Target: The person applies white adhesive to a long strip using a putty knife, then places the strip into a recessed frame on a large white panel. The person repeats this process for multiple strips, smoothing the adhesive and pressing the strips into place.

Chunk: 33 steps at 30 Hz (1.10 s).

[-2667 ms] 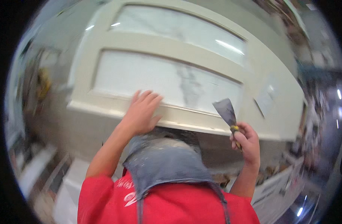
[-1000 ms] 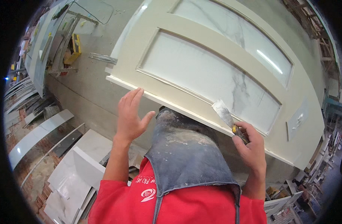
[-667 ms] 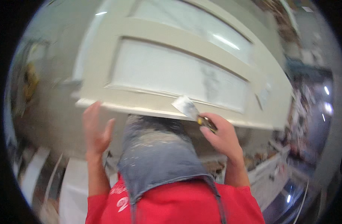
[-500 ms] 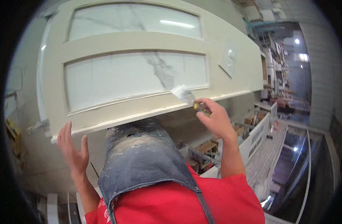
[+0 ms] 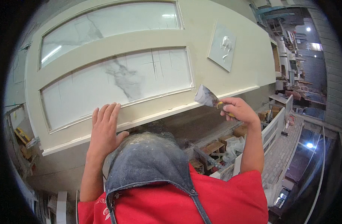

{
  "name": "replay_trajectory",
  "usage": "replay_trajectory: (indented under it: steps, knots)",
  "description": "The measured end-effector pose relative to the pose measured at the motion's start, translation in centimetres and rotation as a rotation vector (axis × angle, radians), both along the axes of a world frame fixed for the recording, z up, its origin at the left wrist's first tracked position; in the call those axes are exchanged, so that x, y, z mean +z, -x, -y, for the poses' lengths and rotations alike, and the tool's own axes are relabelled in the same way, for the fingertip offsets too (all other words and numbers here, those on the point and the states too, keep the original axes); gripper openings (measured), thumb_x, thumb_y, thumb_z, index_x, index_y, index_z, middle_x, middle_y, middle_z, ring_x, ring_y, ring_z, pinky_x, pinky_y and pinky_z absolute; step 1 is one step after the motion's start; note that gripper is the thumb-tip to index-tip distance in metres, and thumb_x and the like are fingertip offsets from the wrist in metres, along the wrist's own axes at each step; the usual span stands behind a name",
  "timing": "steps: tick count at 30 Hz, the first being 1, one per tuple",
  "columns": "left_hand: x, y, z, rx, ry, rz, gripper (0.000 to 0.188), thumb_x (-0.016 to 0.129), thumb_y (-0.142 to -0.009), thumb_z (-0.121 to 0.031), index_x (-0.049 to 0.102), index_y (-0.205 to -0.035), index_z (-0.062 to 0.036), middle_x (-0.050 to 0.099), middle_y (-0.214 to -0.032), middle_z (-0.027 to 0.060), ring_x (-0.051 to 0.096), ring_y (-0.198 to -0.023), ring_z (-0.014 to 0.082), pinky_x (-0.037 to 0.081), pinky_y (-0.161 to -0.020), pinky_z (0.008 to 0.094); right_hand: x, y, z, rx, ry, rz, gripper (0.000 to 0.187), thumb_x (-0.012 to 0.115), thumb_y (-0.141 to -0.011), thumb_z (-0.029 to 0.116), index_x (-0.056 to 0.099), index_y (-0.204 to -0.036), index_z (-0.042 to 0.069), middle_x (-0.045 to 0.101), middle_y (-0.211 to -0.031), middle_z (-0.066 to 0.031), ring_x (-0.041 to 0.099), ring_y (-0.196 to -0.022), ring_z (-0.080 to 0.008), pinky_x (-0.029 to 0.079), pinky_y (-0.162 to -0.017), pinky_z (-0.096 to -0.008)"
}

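A large cream-coloured door panel (image 5: pixel 216 87) lies in front of me, with two long inset panes, the near one a marbled white inset (image 5: pixel 100 87). In my right hand (image 5: pixel 238 110) is a putty knife (image 5: pixel 206 96); its wide blade is smeared with white and sits over the panel's near edge. I cannot tell whether the blade touches the surface. My left hand (image 5: pixel 105 125) rests on the near edge below the inset, fingers stretched forward and thumb out. A square grey-white board (image 5: pixel 219 48) with a blob of white paste (image 5: pixel 226 44) lies on the panel's right part.
Right of me, a shelf unit (image 5: pixel 212 149) holds brown pieces and a crumpled clear plastic bag (image 5: pixel 235 147). A long white frame (image 5: pixel 272 127) runs along it. A yellow tool (image 5: pixel 22 135) lies at the far left. My dark, paste-spotted apron (image 5: pixel 148 160) is close to the panel edge.
My left hand has moved right and onto the panel's edge. The putty knife has shifted right, off the near inset's rim. My view has turned, so the panel appears further left.
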<state>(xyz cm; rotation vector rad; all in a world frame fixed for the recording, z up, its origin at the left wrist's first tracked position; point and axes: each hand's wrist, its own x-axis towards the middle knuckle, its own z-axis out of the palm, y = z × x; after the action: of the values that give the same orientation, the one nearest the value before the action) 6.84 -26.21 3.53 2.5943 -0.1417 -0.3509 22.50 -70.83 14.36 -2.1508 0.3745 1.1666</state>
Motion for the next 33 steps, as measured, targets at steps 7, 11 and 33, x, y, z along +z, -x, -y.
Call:
replay_trajectory:
  steps: [7,11,33]
  knots:
    - [-0.5,-0.8,3.1,0.082,-0.086,-0.084,0.100,0.091,-0.068,-0.017,0.042,-0.155,-0.0042,0.050,-0.152,0.0163,0.042,-0.146,0.0359,0.024,-0.128,0.0528,-5.4,-6.8,3.3,0.179,-0.101,-0.186,0.047,0.067,-0.098,0.019,0.062,-0.140,-0.002,0.071,-0.081,-0.0047,0.059,-0.056,-0.0098,0.048,-0.051,-0.0265]
    - [0.4,-1.0,3.8,0.106,-0.116,-0.089,0.098,0.090,-0.070,-0.018,0.042,-0.156,-0.0064,0.051,-0.152,0.0155,0.043,-0.146,0.0345,0.023,-0.129,0.0530,-6.9,-8.5,2.4,0.284,-0.126,-0.255,0.045,0.068,-0.099,0.022,0.065,-0.139,0.001,0.071,-0.079,-0.0046,0.059,-0.055,-0.0095,0.049,-0.049,-0.0267]
    - [2.2,17.3,-9.9,0.771,-0.116,0.180,0.090,0.085,-0.076,-0.018,0.045,-0.155,-0.0038,0.048,-0.158,0.0179,0.039,-0.151,0.0380,0.024,-0.126,0.0550,-10.8,4.1,-34.8,0.612,-0.369,-0.246,0.044,0.065,-0.100,0.021,0.065,-0.139,0.000,0.067,-0.077,-0.0028,0.060,-0.058,-0.0090,0.050,-0.053,-0.0264]
